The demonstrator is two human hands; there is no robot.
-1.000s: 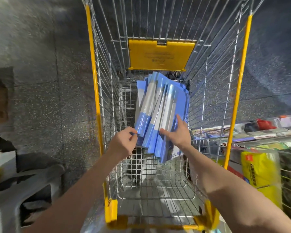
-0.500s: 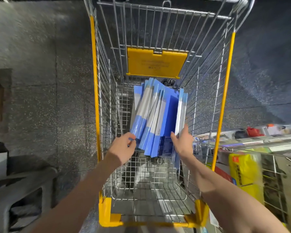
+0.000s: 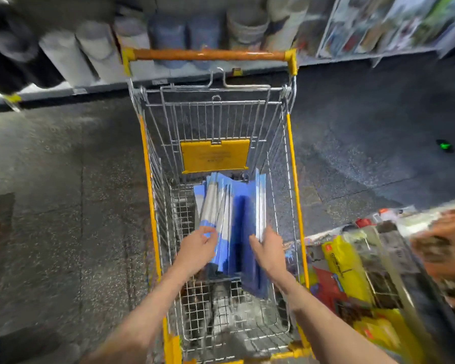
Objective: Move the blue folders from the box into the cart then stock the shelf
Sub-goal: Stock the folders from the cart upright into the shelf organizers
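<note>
Yellow packet (image 3: 344, 269), pale rolls (image 3: 63, 56), speckled floor (image 3: 63, 206).

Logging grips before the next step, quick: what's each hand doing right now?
Left hand: pinches the near end of the blue folders.
Right hand: grips their right side, thumb inside.

Only arms and hands show: the left forearm (image 3: 153, 306) and right forearm (image 3: 315, 316) are bare right down to the near edge of the view, slim and smooth, and the left hand (image 3: 197, 245) and right hand (image 3: 269, 254) are bare too, outlines blurred
</note>
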